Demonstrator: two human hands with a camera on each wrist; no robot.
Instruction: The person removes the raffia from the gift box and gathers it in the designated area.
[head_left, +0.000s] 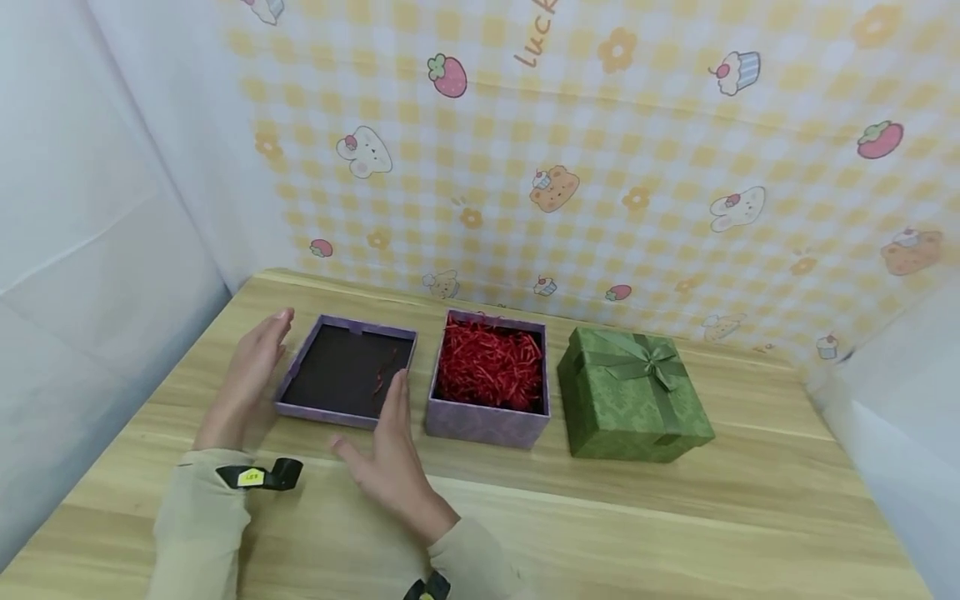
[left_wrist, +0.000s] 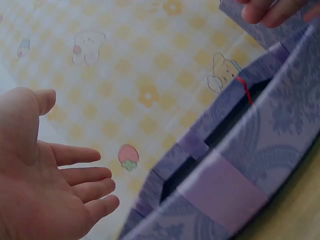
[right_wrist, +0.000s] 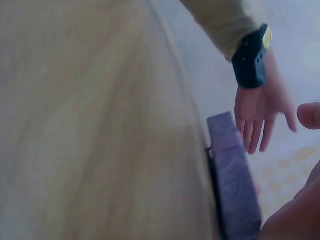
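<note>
A purple patterned lid (head_left: 326, 414) lies upturned on the table, its dark inside holding a few red paper shreds (head_left: 381, 375). At its left side is my left hand (head_left: 251, 371), fingers extended and holding nothing; the left wrist view shows that palm (left_wrist: 45, 185) apart from the lid wall (left_wrist: 225, 185). My right hand (head_left: 393, 467) is by the lid's front right corner, fingers straight, thumb spread; whether it touches the lid I cannot tell. Right of the lid stands a purple box (head_left: 487, 423) filled with red shredded paper (head_left: 489, 362).
A green gift box (head_left: 637, 400) with a green ribbon bow (head_left: 651, 360) stands right of the purple box. Behind the wooden table (head_left: 600, 533) hangs a yellow checked cloth (head_left: 495, 158) with cartoon prints. White cloth walls (head_left: 90, 167) flank the table.
</note>
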